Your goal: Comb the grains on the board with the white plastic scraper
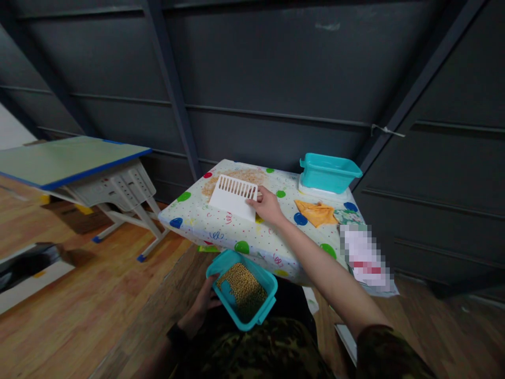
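My right hand point(268, 205) is closed on the edge of a flat white slotted plate point(233, 202), its row of slots toward the far side. The plate is over the tablecloth, beside a spread of pale brownish bits point(248, 175) that look like grains or flakes. Low in front of my body, my left hand point(204, 300) grips the left side of a turquoise plastic basket point(272, 287). Yellowish beans point(242, 281) cover part of its bottom, and the basket sits below the table's near edge.
On the patterned tablecloth point(221, 237), a second turquoise basket point(329, 176) stands on something white at the back right. Nearby lie an orange cloth point(317, 212) and a plastic packet point(365, 255) over the right edge. A desk point(79, 158) stands left; a dark wall rises behind.
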Demonstrator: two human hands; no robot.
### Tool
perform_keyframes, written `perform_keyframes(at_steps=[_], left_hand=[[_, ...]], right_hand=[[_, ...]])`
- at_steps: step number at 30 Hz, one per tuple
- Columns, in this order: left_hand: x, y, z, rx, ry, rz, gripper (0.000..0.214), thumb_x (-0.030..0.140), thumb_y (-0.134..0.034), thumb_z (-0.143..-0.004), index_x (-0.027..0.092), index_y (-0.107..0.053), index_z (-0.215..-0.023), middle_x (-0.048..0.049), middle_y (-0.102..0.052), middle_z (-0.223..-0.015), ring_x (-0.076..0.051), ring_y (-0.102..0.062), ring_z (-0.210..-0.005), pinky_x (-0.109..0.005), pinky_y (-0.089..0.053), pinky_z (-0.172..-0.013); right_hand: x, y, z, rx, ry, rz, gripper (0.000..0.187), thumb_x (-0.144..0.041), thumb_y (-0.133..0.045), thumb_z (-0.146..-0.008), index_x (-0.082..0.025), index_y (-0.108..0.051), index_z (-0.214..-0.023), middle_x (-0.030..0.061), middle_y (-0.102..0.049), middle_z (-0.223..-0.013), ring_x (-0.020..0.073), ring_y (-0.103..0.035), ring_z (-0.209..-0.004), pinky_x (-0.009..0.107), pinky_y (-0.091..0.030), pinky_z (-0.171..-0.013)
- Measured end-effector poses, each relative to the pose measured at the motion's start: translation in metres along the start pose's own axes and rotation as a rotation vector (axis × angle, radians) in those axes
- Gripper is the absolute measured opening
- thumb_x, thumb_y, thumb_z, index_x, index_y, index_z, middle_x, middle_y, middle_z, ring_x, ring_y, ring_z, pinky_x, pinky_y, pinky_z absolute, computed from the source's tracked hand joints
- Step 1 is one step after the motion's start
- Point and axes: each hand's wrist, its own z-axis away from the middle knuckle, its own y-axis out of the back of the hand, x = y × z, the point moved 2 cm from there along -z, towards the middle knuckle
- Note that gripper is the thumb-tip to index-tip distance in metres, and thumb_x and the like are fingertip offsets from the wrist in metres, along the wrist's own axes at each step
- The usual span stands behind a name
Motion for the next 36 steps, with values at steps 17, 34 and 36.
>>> perform_keyframes(at_steps=[17,34,36], left_hand=[[-0.008,-0.009,0.011,-0.012,-0.002,-0.011,0.066,0.054,-0.052,-0.110,0.013,-0.051,-0.162,-0.0239,-0.068,-0.162,-0.041,-0.072,-0.139,-0.059,-0.059,-0.115],[-0.012,-0.008,0.010,0.010,-0.016,0.005,0.074,0.059,-0.054,-0.109,0.015,-0.046,-0.167,-0.0222,-0.069,-0.162,-0.038,-0.073,-0.138,-0.054,-0.063,-0.110],[-0.009,-0.010,0.012,0.014,-0.008,-0.002,0.071,0.058,-0.053,-0.110,0.016,-0.046,-0.167,-0.0208,-0.067,-0.164,-0.037,-0.072,-0.139,-0.053,-0.062,-0.112]], right_hand=[[0.047,0.060,-0.026,0.226,-0.092,-0.238,0.038,-0.047,-0.078,-0.076,-0.022,-0.073,-0.104,0.0039,-0.079,-0.081,0.0239,-0.072,-0.073,0.031,-0.056,-0.061],[0.034,0.058,-0.020,0.134,-0.049,-0.121,0.032,-0.046,-0.074,-0.073,-0.022,-0.072,-0.095,0.0009,-0.073,-0.074,0.0229,-0.067,-0.072,0.032,-0.052,-0.065],[0.033,0.061,-0.021,0.146,-0.063,-0.121,0.033,-0.046,-0.074,-0.073,-0.022,-0.072,-0.095,0.0001,-0.071,-0.072,0.0220,-0.065,-0.069,0.031,-0.050,-0.063]])
